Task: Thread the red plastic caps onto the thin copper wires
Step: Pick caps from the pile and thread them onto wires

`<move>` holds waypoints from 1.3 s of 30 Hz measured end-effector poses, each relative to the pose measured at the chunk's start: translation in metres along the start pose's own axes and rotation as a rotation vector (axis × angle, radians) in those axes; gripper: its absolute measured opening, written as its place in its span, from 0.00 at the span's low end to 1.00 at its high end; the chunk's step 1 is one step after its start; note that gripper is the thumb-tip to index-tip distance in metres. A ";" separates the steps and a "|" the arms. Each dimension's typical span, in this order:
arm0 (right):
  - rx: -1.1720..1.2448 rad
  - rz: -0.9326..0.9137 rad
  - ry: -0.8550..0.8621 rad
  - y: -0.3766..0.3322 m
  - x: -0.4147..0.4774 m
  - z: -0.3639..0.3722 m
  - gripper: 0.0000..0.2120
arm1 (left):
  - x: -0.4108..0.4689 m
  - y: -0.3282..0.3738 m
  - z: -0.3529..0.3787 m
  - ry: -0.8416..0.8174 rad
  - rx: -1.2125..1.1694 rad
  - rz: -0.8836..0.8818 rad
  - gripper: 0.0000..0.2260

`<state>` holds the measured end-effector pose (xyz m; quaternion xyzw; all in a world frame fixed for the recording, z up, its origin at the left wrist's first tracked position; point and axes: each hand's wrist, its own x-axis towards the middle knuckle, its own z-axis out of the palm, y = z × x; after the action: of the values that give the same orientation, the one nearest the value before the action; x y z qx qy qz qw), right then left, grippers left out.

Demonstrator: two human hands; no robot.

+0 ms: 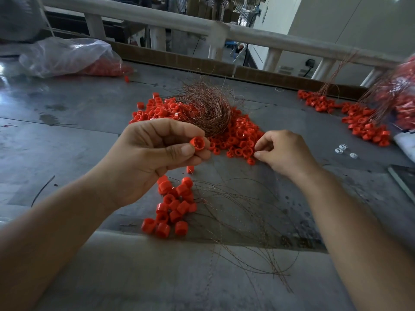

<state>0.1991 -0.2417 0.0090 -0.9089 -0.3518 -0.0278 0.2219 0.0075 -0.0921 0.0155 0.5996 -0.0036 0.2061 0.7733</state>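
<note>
Head view shows your left grip (pixel 155 153) raised just left of frame centre, thumb and curled fingers clamped on a single red cap (pixel 198 143) whose open end faces you. That cap hangs above the counter (pixel 67 113), just in front of the coiled copper wire bundle (pixel 208 108) and beside the big cap pile (pixel 238 135). Your right grip (pixel 285 151) sits right of centre, back of the hand up and fingers curled. Its thumb and forefinger tips are nearly together at the pile's near edge; whether they pinch a wire cannot be told. Both your forearms reach in from the lower corners. Below your left grip lies a small cluster of caps (pixel 175 207), with loose wires (pixel 242 212) fanning toward the lower right.
</note>
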 end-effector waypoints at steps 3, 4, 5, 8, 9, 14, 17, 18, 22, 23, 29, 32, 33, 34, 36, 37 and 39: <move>-0.001 -0.001 0.009 0.000 -0.001 -0.003 0.06 | 0.000 0.000 0.000 -0.006 0.007 -0.003 0.11; 0.011 0.003 0.008 0.000 -0.001 -0.003 0.06 | 0.000 -0.001 0.000 -0.006 0.009 -0.003 0.11; 0.022 0.008 0.002 0.000 0.000 -0.003 0.05 | 0.000 -0.001 0.000 -0.008 0.010 -0.002 0.11; 0.007 0.004 -0.040 -0.001 -0.001 0.000 0.03 | 0.000 -0.002 0.000 -0.023 0.014 0.004 0.11; -0.004 -0.007 -0.048 -0.001 -0.001 0.001 0.03 | 0.000 -0.002 -0.001 -0.033 0.017 0.006 0.11; 0.025 0.008 -0.031 -0.002 -0.003 -0.008 0.07 | 0.000 -0.003 -0.002 -0.048 0.034 0.007 0.10; 0.584 0.072 -0.074 -0.012 -0.006 -0.018 0.03 | 0.001 -0.004 -0.001 -0.046 0.039 0.011 0.10; 0.820 0.086 -0.133 -0.018 -0.008 -0.020 0.03 | 0.001 -0.005 -0.001 -0.051 0.040 0.012 0.10; 1.240 0.061 -0.384 -0.039 -0.020 -0.020 0.03 | 0.001 -0.006 -0.001 -0.047 0.050 0.002 0.10; 1.257 0.046 -0.430 -0.043 -0.022 -0.019 0.05 | 0.001 -0.006 -0.001 -0.043 0.053 0.000 0.11; 1.281 -0.010 -0.530 -0.052 -0.028 -0.011 0.07 | 0.002 -0.007 -0.004 -0.073 0.055 0.009 0.11; 1.285 -0.028 -0.548 -0.051 -0.029 -0.009 0.06 | 0.002 -0.007 -0.004 -0.081 0.061 0.005 0.12; 1.283 -0.029 -0.550 -0.052 -0.029 -0.009 0.06 | 0.002 -0.007 -0.004 -0.078 0.062 0.004 0.12; 1.280 -0.027 -0.551 -0.052 -0.029 -0.009 0.07 | 0.002 -0.007 -0.004 -0.076 0.063 0.004 0.12; 1.284 -0.020 -0.551 -0.052 -0.029 -0.009 0.07 | 0.002 -0.007 -0.004 -0.074 0.062 0.000 0.12; 1.293 -0.017 -0.551 -0.053 -0.029 -0.009 0.07 | 0.002 -0.007 -0.004 -0.073 0.061 -0.001 0.12; 1.298 -0.019 -0.541 -0.053 -0.030 -0.009 0.08 | 0.002 -0.007 -0.005 -0.071 0.062 -0.003 0.13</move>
<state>0.1427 -0.2296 0.0318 -0.5649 -0.3481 0.4127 0.6240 0.0104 -0.0887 0.0082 0.6303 -0.0237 0.1834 0.7540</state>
